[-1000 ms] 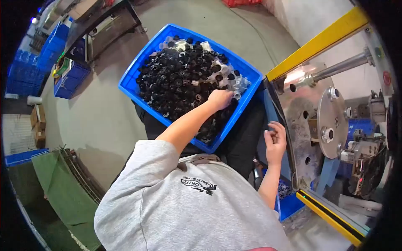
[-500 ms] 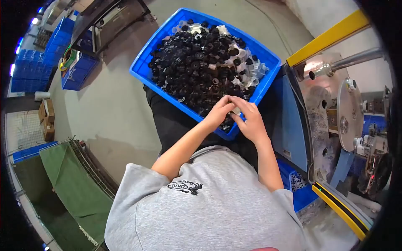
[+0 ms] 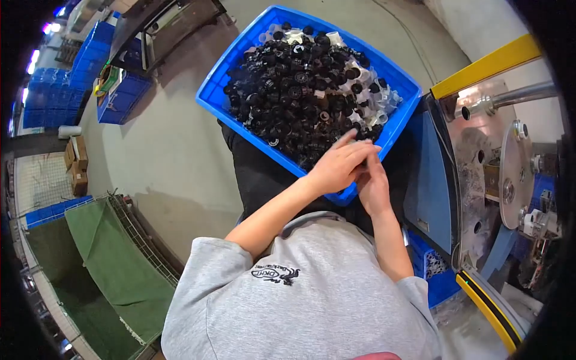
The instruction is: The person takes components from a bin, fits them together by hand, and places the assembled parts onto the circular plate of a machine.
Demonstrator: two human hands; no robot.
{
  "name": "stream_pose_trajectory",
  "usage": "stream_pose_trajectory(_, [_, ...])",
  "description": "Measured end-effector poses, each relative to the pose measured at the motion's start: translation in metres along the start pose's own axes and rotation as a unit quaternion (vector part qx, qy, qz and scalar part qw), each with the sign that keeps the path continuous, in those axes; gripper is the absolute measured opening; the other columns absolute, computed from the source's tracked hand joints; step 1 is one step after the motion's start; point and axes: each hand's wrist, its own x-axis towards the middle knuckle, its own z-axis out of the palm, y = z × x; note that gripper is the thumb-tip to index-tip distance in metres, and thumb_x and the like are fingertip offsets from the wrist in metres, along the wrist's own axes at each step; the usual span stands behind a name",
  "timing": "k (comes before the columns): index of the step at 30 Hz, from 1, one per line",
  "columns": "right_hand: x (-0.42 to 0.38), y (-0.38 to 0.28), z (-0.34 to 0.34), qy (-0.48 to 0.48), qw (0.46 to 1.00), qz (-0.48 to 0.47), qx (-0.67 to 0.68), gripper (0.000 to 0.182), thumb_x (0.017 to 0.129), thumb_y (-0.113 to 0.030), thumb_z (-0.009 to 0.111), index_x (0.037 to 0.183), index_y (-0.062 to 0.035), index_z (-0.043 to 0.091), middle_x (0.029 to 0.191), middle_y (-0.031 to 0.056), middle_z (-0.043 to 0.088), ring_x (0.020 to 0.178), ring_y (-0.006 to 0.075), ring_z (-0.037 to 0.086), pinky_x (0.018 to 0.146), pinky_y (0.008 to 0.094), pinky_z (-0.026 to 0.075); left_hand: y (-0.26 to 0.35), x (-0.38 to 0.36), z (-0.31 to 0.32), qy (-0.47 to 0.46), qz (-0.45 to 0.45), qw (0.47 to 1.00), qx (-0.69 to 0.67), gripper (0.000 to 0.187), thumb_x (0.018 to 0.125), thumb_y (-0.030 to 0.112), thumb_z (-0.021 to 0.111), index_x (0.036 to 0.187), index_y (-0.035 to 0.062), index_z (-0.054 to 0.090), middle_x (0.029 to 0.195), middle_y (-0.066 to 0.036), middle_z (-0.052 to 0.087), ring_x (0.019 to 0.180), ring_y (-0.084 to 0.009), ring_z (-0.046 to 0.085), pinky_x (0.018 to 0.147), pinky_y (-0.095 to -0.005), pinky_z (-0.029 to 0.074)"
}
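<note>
My two hands meet over the near right corner of a blue plastic bin [image 3: 211, 103] on my lap. The bin holds a heap of small black plastic parts [image 3: 282, 90] and, on its right side, white and translucent plastic parts [image 3: 372, 96]. My left hand [image 3: 339, 167] lies across the fingers of my right, its fingers stretched out and one pointing apart over the heap. My right hand [image 3: 374, 187] is upright with its fingers pressed together. Whatever lies between the palms is hidden by the left hand.
A machine with a round metal disc [image 3: 516, 174], a blue panel [image 3: 429, 180] and yellow guards [image 3: 486, 66] stands close on my right. Below it is another blue bin [image 3: 437, 267] with small parts. A green cloth-covered rack [image 3: 114, 258] is at left, with stacked blue crates [image 3: 51, 99] farther back.
My left hand has shifted over my right and its fingers have straightened. The pale piece seen between the hands before is now out of sight. The whole view has shifted slightly.
</note>
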Motion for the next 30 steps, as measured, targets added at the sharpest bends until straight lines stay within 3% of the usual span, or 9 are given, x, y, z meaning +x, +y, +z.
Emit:
stream_pose_trajectory(3, [-0.002,0.011,-0.001,0.04,0.998,-0.052,-0.012,0.03,0.1,-0.02,0.061,0.128,-0.0086,0.06,0.114,0.0037,0.063,0.09,0.0107,0.057,0.08,0.0225,0.045,-0.013,0.008,-0.001,-0.063,0.134,0.953,0.263,0.06,0.082,0.02,0.069,0.138,0.0078,0.052,0.139,-0.015,0.055,0.127,-0.0317,0.052,0.112,-0.0451,0.036])
stream_pose_trajectory(12, [-0.03,-0.066,-0.06,0.052,0.942,-0.198,-0.267,0.028,0.095,-0.018,0.068,0.12,-0.0068,0.063,0.108,0.0044,0.066,0.085,0.0115,0.058,0.078,0.0246,0.047,-0.067,0.053,-0.01,-0.073,0.053,0.966,0.242,0.052,0.079,0.017,0.069,0.129,0.0045,0.061,0.135,-0.016,0.059,0.122,-0.037,0.056,0.103,-0.0439,0.045])
stream_pose_trajectory(15, [-0.062,-0.153,-0.088,0.2,0.847,-0.307,-0.385,0.031,0.094,-0.018,0.07,0.121,-0.0042,0.064,0.103,0.0053,0.067,0.078,0.012,0.058,0.073,0.0249,0.049,-0.104,0.076,0.001,-0.114,0.05,0.928,0.35,0.048,0.079,0.014,0.066,0.126,0.0054,0.063,0.131,-0.015,0.062,0.116,-0.0365,0.06,0.097,-0.0429,0.048])
stream_pose_trajectory(17, [-0.082,-0.222,-0.113,0.319,0.802,-0.413,-0.291,0.034,0.097,-0.022,0.067,0.124,-0.0027,0.063,0.103,0.0056,0.067,0.073,0.0111,0.058,0.067,0.0239,0.048,-0.146,0.083,0.012,-0.136,0.08,0.876,0.456,0.043,0.08,0.016,0.063,0.122,0.0073,0.065,0.129,-0.015,0.063,0.115,-0.0337,0.061,0.094,-0.0426,0.048])
stream_pose_trajectory(20, [-0.106,-0.297,-0.141,0.465,0.644,-0.496,-0.351,0.035,0.095,-0.023,0.067,0.122,-0.0021,0.067,0.098,0.0068,0.069,0.066,0.0108,0.057,0.059,0.0232,0.046,-0.154,0.089,0.041,-0.135,0.103,0.838,0.518,0.038,0.082,0.019,0.061,0.117,0.0091,0.066,0.124,-0.013,0.065,0.11,-0.0325,0.062,0.089,-0.0419,0.047])
stream_pose_trajectory(21, [-0.106,-0.308,-0.146,0.467,0.641,-0.499,-0.349,0.035,0.095,-0.023,0.067,0.122,-0.0021,0.067,0.098,0.0068,0.069,0.066,0.0108,0.057,0.059,0.0232,0.046,-0.153,0.089,0.047,-0.15,0.079,0.823,0.541,0.036,0.082,0.02,0.06,0.116,0.0096,0.067,0.122,-0.013,0.065,0.107,-0.0324,0.062,0.088,-0.0415,0.047])
stream_pose_trajectory(23, [-0.098,-0.326,-0.148,0.469,0.684,-0.279,-0.483,0.035,0.092,-0.025,0.069,0.12,-0.004,0.069,0.093,0.0065,0.069,0.065,0.0111,0.056,0.058,0.0227,0.045,-0.148,0.09,0.048,-0.175,0.035,0.792,0.584,0.032,0.083,0.022,0.058,0.112,0.0102,0.067,0.117,-0.011,0.065,0.102,-0.0322,0.062,0.085,-0.0409,0.046])
stream_pose_trajectory(27, [-0.104,-0.338,-0.165,0.374,0.744,-0.209,-0.512,0.04,0.089,-0.029,0.072,0.122,-0.0056,0.069,0.09,0.0053,0.068,0.071,0.0102,0.057,0.065,0.0234,0.046,-0.153,0.084,0.042,-0.144,0.041,0.794,0.589,0.021,0.085,0.022,0.056,0.098,0.0106,0.067,0.106,-0.011,0.067,0.093,-0.0322,0.062,0.083,-0.0426,0.043])
stream_pose_trajectory(30, [-0.096,-0.32,-0.162,0.414,0.603,-0.311,-0.607,0.04,0.091,-0.029,0.071,0.121,-0.0039,0.066,0.099,0.0069,0.069,0.085,0.0154,0.06,0.075,0.0267,0.047,-0.139,0.087,0.035,-0.118,0.03,0.807,0.578,0.018,0.087,0.022,0.054,0.092,0.0109,0.068,0.1,-0.013,0.067,0.087,-0.0319,0.063,0.081,-0.0433,0.042])
